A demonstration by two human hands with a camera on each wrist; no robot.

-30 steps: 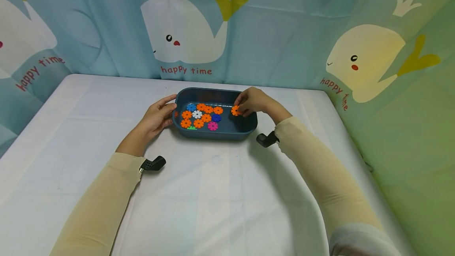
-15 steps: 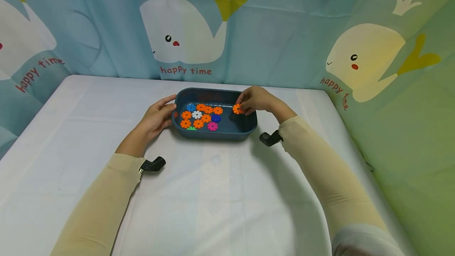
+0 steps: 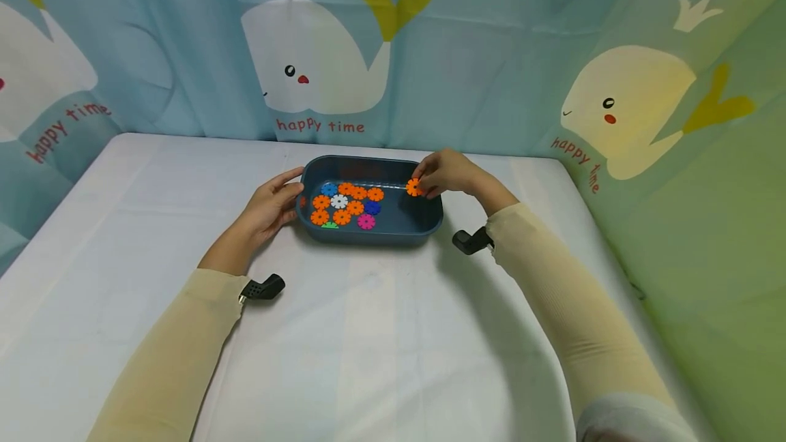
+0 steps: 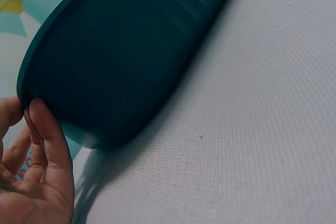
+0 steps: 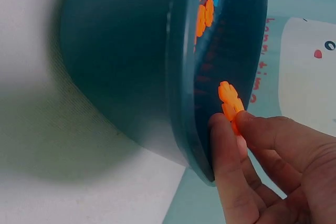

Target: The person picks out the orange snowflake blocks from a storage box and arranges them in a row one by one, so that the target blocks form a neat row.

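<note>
A dark blue-grey plastic tub (image 3: 368, 239) stands toward the back of the table. My left hand (image 3: 267, 207) holds its left end, with fingertips at the rim (image 4: 22, 74) in the left wrist view. Over the tub's right end, my right hand (image 3: 448, 172) pinches an orange snowflake disc (image 3: 414, 187) between thumb and index finger. The right wrist view shows this orange disc (image 5: 228, 94) close to the inner wall, partly covered by the fingertips. Several other discs lie in the tub's left half: mostly orange (image 3: 342, 217), plus white (image 3: 339, 201), light blue (image 3: 329, 189), dark blue (image 3: 372, 207), pink (image 3: 366, 222) and green (image 3: 330, 225).
A white cloth covers the table (image 3: 362, 333). Behind it hangs a blue curtain (image 3: 491, 74) printed with whales, and a green one (image 3: 731, 237) hangs along the right side. A black camera mount sticks out from each sleeve, left (image 3: 264, 287) and right (image 3: 471, 242).
My right hand has shifted slightly right toward the tub's right end, carrying the orange snowflake disc. The left hand stays on the tub, and the other discs keep their places.
</note>
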